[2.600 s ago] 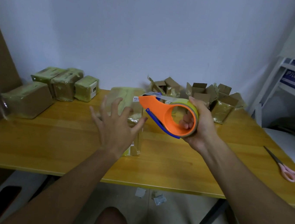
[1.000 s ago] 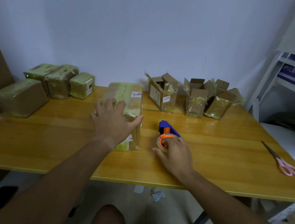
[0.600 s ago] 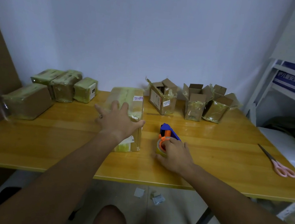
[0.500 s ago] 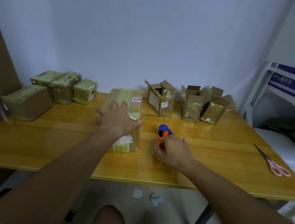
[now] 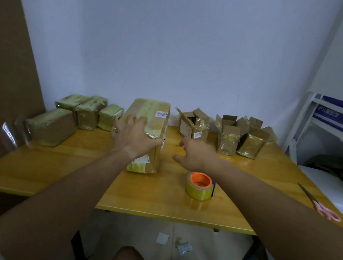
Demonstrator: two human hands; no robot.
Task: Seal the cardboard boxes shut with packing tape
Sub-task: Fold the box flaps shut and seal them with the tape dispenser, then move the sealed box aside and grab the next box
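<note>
1. We see a wooden worktop (image 5: 54, 172) standing against a pale wall, with cardboard boxes lined up along its far side.
2. Our left hand (image 5: 135, 138) rests on top of the long taped box (image 5: 149, 131) near the middle of the worktop; its fingers (image 5: 130, 121) are spread across the lid, with the thumb at the box's right edge.
3. This long taped box runs from near to far, wrapped in yellowish tape, with a white label on its top at the far end and another on its near face.
4. Our right hand (image 5: 193, 153) hovers just right of that box, above the worktop; its fingers are loosely curled and hold nothing.
5. The tape dispenser (image 5: 200, 185), orange at the core with a yellow-green roll and a bit of blue on its right side, lies flat on the worktop near us, right of the box and just under our right forearm. Neither hand touches it.
6. On the far left sit four sealed boxes (image 5: 87, 113), all wrapped in tape, the biggest one nearest to us.
7. On the far right stand three open boxes (image 5: 227, 134) with their flaps up.
8. Pink-handled scissors (image 5: 318, 203) lie at the right edge of the worktop, well apart from the hands.
9. Scraps of paper (image 5: 175, 242) lie on the floor below the near edge.
</note>
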